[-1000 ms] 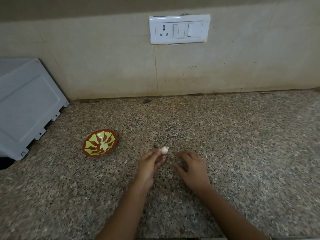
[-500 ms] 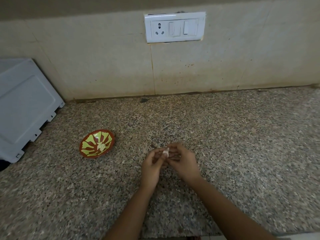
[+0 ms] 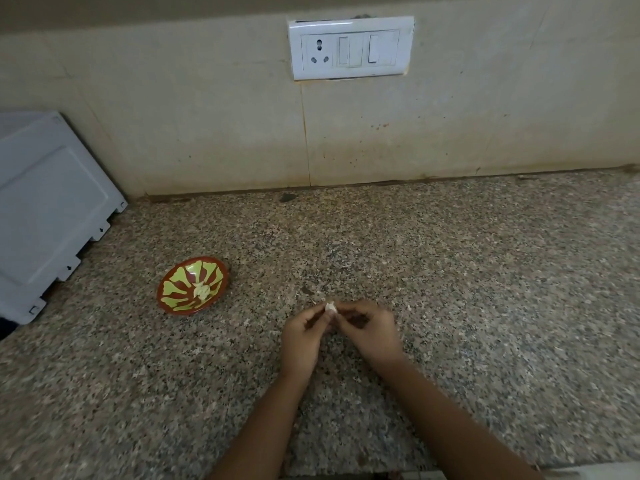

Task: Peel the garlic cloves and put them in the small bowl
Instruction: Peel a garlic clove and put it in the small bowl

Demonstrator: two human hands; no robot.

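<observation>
My left hand point(image 3: 300, 337), my right hand point(image 3: 373, 332), 1 garlic clove point(image 3: 330, 307), 1 small bowl point(image 3: 176, 284), 1 pale piece point(image 3: 202, 292) inside, 1 switch plate point(image 3: 351, 48), 1 appliance point(image 3: 52, 216)

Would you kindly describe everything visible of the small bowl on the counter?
The small bowl is round and shallow, with a red-brown rim and a yellow-green petal pattern inside, seemingly glazed. It sits on the speckled counter, left of the left hand, which does not touch it. Pale garlic lies at its middle.

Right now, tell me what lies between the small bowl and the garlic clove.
Head view: bare counter between small bowl and garlic clove, save a dark speck beside the clove.
</observation>
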